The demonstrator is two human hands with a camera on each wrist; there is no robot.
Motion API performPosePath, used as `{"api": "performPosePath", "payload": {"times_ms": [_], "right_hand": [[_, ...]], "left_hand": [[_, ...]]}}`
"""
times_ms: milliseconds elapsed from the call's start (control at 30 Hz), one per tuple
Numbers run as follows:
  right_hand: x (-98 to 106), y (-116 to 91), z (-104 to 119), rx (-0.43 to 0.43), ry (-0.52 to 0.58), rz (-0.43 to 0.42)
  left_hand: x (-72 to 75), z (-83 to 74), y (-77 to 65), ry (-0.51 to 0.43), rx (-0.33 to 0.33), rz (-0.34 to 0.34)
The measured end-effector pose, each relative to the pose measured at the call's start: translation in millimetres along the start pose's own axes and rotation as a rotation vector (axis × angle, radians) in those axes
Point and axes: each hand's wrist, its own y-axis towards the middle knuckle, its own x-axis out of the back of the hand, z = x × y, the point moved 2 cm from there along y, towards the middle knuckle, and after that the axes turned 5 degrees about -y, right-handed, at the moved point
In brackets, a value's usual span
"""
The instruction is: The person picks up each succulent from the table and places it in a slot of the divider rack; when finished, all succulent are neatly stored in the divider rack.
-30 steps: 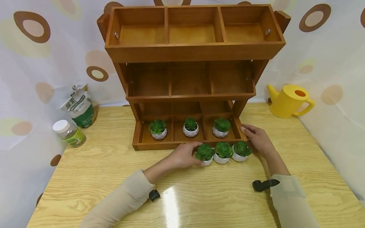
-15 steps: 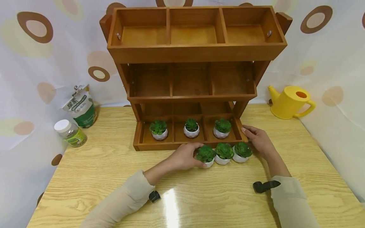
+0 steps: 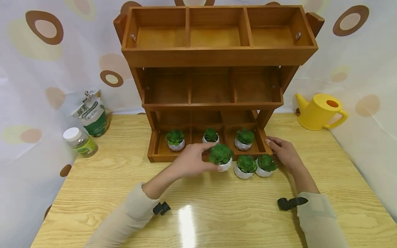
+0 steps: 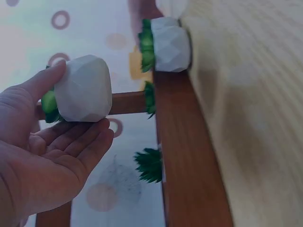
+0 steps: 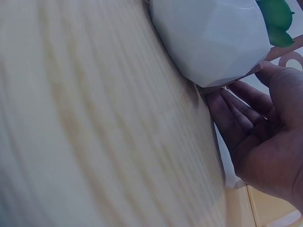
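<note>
In the head view my left hand (image 3: 193, 161) pinches a small potted succulent (image 3: 221, 155) between thumb and fingers, lifted off the table at the front of the wooden shelf (image 3: 217, 57). Its white faceted pot (image 4: 86, 90) shows its side and base in the left wrist view. My right hand (image 3: 286, 155) grips the right front corner of the shelf's bottom tier; in the right wrist view the fingertips are partly hidden behind a nearby pot (image 5: 213, 38). Two more succulents, a middle one (image 3: 245, 166) and a right one (image 3: 265, 165), stand on the table between the hands.
Three potted succulents, left (image 3: 175, 140), middle (image 3: 211, 135) and right (image 3: 244, 139), sit one per compartment in the bottom tier. A yellow watering can (image 3: 319, 112) stands at the right. On the left are a white-capped jar (image 3: 81, 143) and a green-white bag (image 3: 93, 115).
My left hand has raised the leftmost succulent of the front row off the table, up toward the bottom tier. The right hand stays at the shelf corner. The head view has shifted slightly.
</note>
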Motion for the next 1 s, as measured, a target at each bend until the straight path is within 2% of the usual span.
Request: {"api": "performPosePath", "payload": {"times_ms": [200, 467, 700, 1000], "right_hand": [[0, 1, -1, 0.003, 0.005, -0.002], [0, 1, -1, -0.004, -0.020, -0.013], [1, 0, 0, -0.021, -0.046, -0.007], [0, 1, -1, -0.043, -0.043, -0.001]], "left_hand": [[25.5, -12.4, -10.4, -0.030, -0.014, -0.063], [56.1, -25.8, -18.1, -0.029, -0.098, -0.139], [81.0, -33.1, -20.8, 0.002, -0.076, -0.187], [118.6, -40.6, -21.2, -0.066, -0.103, -0.266]]}}
